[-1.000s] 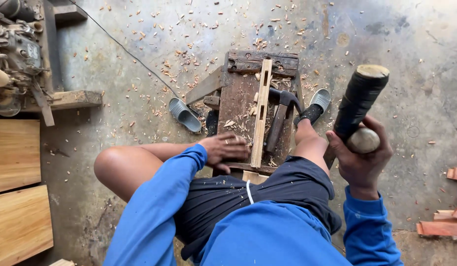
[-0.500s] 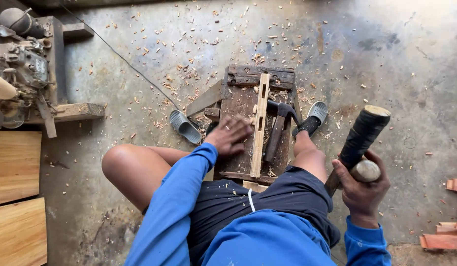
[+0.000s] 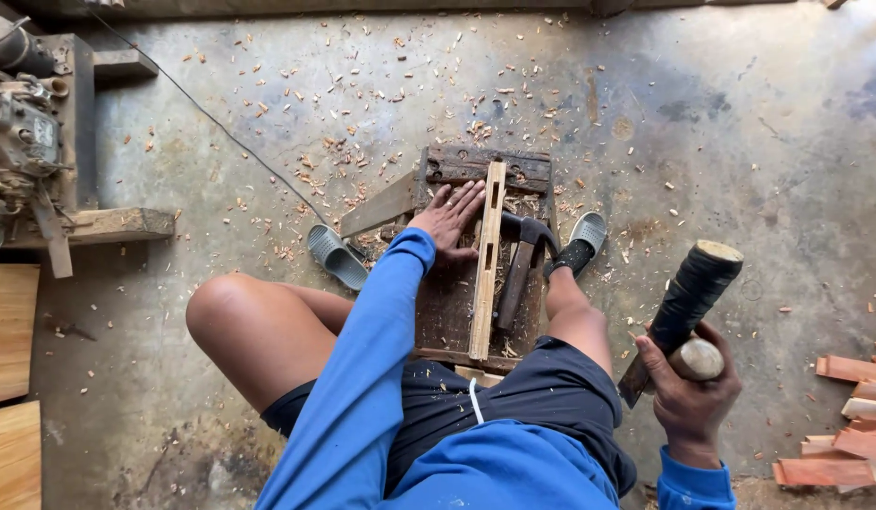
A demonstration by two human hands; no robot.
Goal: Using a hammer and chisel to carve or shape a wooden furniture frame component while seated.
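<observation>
Head view: left hand (image 3: 449, 215) spread flat, fingers splayed, pressing on the dark wooden worktop (image 3: 447, 302) just left of the pale slotted strip (image 3: 487, 260). Right hand (image 3: 688, 397) closed around a black-wrapped mallet (image 3: 688, 300), gripping a pale round-ended tool handle alongside it (chisel, probably; blade hard to make out), held low and well right of the strip. Hammer (image 3: 519, 269) lying just beyond the strip, away from the left hand. Grey sandal (image 3: 336, 255) on the floor left of that hand; reddish wood offcuts (image 3: 849, 425) right of the mallet hand. Best done, probably, by pinning the strip firmly before any blow, keeping fingers off the slot, striking squarely.
</observation>
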